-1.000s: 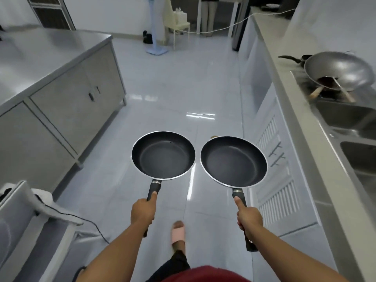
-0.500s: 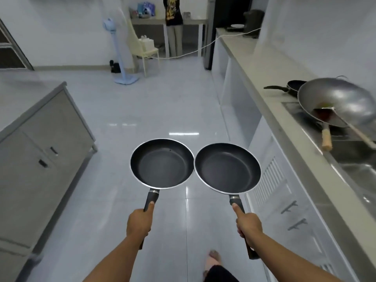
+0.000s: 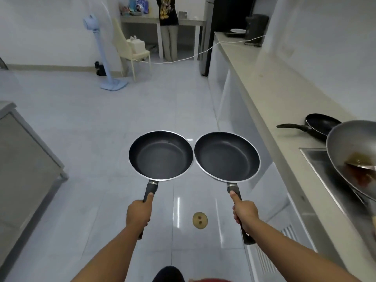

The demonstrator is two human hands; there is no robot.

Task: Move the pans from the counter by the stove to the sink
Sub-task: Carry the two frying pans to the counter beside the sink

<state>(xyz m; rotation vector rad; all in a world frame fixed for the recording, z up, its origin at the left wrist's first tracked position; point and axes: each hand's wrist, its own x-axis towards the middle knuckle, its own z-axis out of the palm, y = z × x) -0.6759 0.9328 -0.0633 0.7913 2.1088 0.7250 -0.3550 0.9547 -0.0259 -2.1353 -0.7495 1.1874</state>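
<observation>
Two black non-stick frying pans are held level over the tiled floor, side by side, rims nearly touching. My left hand grips the handle of the left pan. My right hand grips the handle of the right pan, thumb along the top. A third black pan lies on the beige counter at the right, its handle pointing left. No sink shows in this frame.
A steel wok with brown residue and a spatula sits on the stove at the right edge. A steel cabinet stands left. Far ahead are a blue fan, a chair and a person standing at a table.
The view has swung up and along the aisle; the sinks at the right have left the frame and the far room shows. Both pans stay held in front of me.
</observation>
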